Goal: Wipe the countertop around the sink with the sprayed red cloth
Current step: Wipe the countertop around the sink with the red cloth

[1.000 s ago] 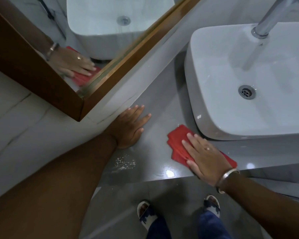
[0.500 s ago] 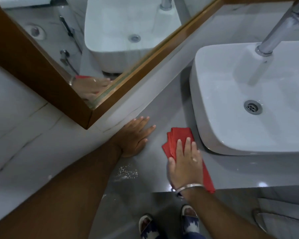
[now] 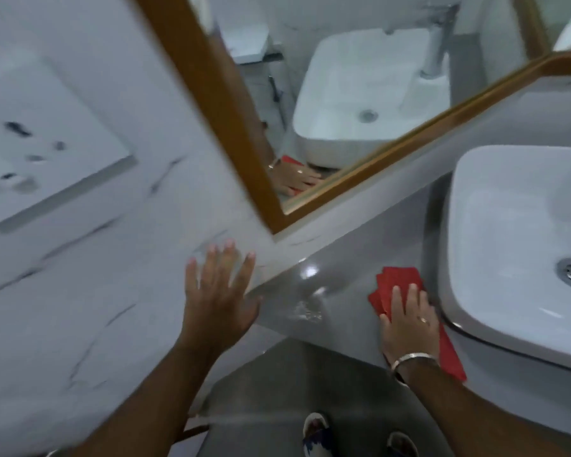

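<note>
Where the flat right hand [image 3: 409, 328] presses, folded red cloth [image 3: 397, 285] beside the sink [image 3: 468, 291]; left hand [image 3: 218, 291] spread.

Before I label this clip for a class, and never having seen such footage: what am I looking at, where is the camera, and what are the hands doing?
There is no machine here: a person wears a wide-angle camera on the head, so the one picture looks down past their own arms. The grey countertop runs beside a white sink with a metal drain. The right hand lies flat on a folded red cloth, pressing it to the counter right next to the sink wall; nothing is gripped, the fingers are stretched out. The left hand is open with spread fingers near the marble wall; the blur hides whether it touches. A wood-framed mirror above reflects the sink, tap and the hand on the cloth. A few wet droplets shine on the counter. Feet show below.
</note>
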Demonstrator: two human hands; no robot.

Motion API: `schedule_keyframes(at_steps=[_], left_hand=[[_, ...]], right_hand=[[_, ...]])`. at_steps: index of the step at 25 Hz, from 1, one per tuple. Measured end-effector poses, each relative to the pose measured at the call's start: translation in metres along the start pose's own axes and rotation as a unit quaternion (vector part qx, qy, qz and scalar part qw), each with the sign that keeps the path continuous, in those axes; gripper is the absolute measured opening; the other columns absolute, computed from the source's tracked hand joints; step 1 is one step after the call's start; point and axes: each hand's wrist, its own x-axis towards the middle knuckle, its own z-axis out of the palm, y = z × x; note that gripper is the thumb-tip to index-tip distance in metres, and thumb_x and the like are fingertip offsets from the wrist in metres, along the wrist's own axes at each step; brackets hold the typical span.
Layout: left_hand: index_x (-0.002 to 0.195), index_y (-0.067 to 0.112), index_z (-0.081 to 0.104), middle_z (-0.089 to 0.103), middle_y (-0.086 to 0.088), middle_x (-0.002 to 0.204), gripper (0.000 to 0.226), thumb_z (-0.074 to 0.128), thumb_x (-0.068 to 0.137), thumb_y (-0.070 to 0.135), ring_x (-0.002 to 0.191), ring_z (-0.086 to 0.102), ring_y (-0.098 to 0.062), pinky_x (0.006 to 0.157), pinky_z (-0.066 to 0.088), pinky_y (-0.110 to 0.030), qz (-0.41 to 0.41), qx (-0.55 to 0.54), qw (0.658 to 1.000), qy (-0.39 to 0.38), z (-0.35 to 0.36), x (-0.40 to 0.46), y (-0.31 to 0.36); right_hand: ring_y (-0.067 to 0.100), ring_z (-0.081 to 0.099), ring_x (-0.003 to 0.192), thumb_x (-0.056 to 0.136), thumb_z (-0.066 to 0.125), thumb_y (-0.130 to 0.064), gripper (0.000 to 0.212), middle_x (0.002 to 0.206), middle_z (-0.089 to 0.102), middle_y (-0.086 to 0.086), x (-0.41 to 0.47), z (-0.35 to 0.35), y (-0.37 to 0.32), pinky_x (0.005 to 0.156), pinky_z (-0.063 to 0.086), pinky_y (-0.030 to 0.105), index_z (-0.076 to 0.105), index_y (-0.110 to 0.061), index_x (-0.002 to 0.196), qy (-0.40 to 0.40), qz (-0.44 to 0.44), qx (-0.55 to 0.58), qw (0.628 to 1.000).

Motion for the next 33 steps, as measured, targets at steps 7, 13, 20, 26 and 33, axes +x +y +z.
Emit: schedule_keyframes(at_steps=[7,13,20,26,33], left_hand=[[0.154,0.013,-0.021,0.016,-0.043,0.154,0.143,0.066,0.065,0.084,0.14,0.019,-0.064,0.106,0.015,-0.08,-0.34,0.101,0.93,0.094,-0.087,-0.021,-0.105],[0.151,0.019,-0.029,-0.051,-0.013,0.149,0.14,0.051,0.065,0.094,0.143,-0.035,-0.043,0.109,-0.003,-0.073,-0.255,0.101,0.947,0.165,-0.072,-0.022,-0.139],[0.153,0.021,-0.025,-0.053,-0.013,0.148,0.138,0.064,0.067,0.083,0.135,-0.048,-0.038,0.095,0.01,-0.087,-0.224,0.058,0.96,0.159,-0.064,-0.023,-0.144],[0.154,0.02,-0.021,-0.049,-0.014,0.151,0.132,0.059,0.072,0.084,0.138,-0.044,-0.038,0.092,0.02,-0.087,-0.233,0.066,0.954,0.177,-0.063,-0.021,-0.145],[0.154,0.02,-0.023,-0.052,-0.013,0.149,0.125,0.054,0.078,0.082,0.136,-0.047,-0.038,0.103,-0.02,-0.072,-0.215,0.09,0.957,0.17,-0.061,-0.025,-0.146]], right_hand=[[0.046,0.04,0.136,0.096,0.022,-0.051,0.069,0.151,0.04,0.026,0.009,0.004,-0.023,0.109,0.037,0.057,0.042,-0.007,0.146,0.014,-0.135,-0.1,0.986],[0.046,0.026,0.144,0.095,0.049,-0.042,0.069,0.157,0.027,0.027,0.004,0.039,-0.197,0.115,0.024,0.054,0.029,-0.007,0.151,0.064,-0.025,0.004,0.998],[0.04,0.048,0.133,0.092,0.034,-0.049,0.065,0.149,0.046,0.021,0.007,0.045,-0.152,0.103,0.044,0.051,0.042,-0.013,0.146,0.041,-0.361,-0.189,0.912],[0.041,0.024,0.146,0.097,0.033,-0.049,0.068,0.161,0.023,0.02,0.012,0.041,-0.18,0.115,0.027,0.051,0.02,-0.015,0.154,0.052,-0.158,-0.157,0.974],[0.031,0.043,0.139,0.086,0.051,-0.045,0.068,0.154,0.041,0.014,0.045,0.023,-0.191,0.111,0.035,0.042,0.038,-0.019,0.148,-0.031,-0.524,-0.282,0.803]])
